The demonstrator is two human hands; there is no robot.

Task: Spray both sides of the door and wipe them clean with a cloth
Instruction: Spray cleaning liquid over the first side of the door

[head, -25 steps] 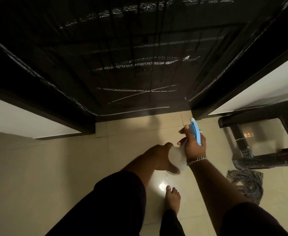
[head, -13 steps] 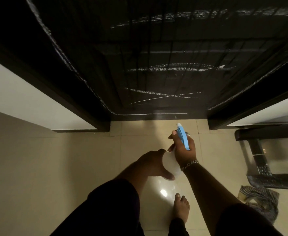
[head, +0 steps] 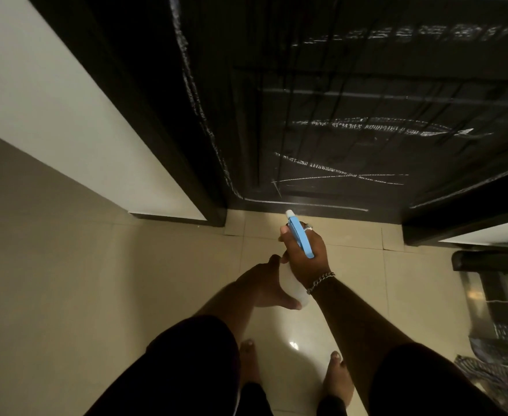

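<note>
— What's the person holding there?

— A spray bottle with a translucent white body and a light blue trigger head (head: 299, 240). The right hand (head: 305, 253) grips it at the neck, fingers curled round under the blue head, with the white nozzle tip aimed at the foot of the tall, dark, glossy door (head: 367, 115).

— And the other hand?

— The left hand (head: 266, 285) is under the bottle's pale body, thumb stretched out across the base. The fingers lie behind the plastic, so I can't tell whether they curl round it or only touch it.

— Is the bottle near the door?

— It's held above the beige tiled floor (head: 126, 295), the nozzle short of the door's bottom edge and not touching it. The door face shows pale, thin streaks across its lower panels.

— Any cloth around?

— A dark, striped, crumpled cloth (head: 493, 376) lies on the tiles at the far right, well apart from both hands, beside a dark woven stool (head: 493, 265).

— Anything else?

— A silver chain bracelet (head: 320, 282) on the right wrist, a ring on one finger, and two bare feet (head: 338, 382) on the shiny tiles.
</note>
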